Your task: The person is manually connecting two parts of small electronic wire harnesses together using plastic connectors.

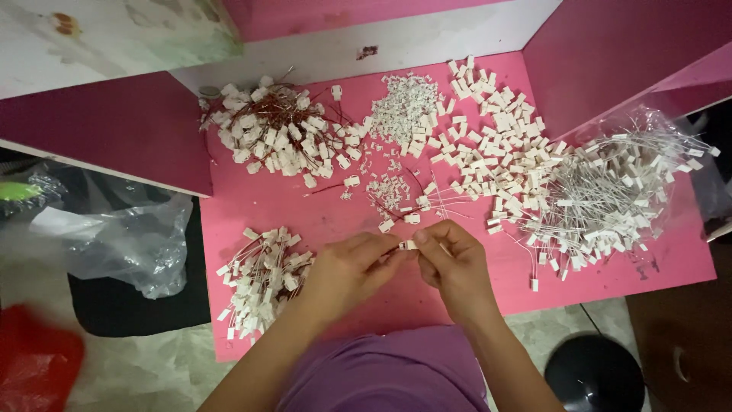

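My left hand (347, 267) and my right hand (454, 263) meet over the front middle of a pink table (252, 198). Together their fingertips pinch one small white plastic block (408, 245). Just beyond the fingers lie a few loose white blocks with thin wires (408, 206). Left of my left hand sits a pile of white blocks with pale wires (259, 282). A heap of white blocks with copper wires (274, 137) is at the far left.
A mound of tiny white pieces (404, 107) and a spread of plain white blocks (496, 145) lie at the back. A clear bag of wired blocks (618, 191) is at right. Crumpled plastic bag (130, 236) and a red object (34, 366) lie left of the table; black round object (595, 374) lower right.
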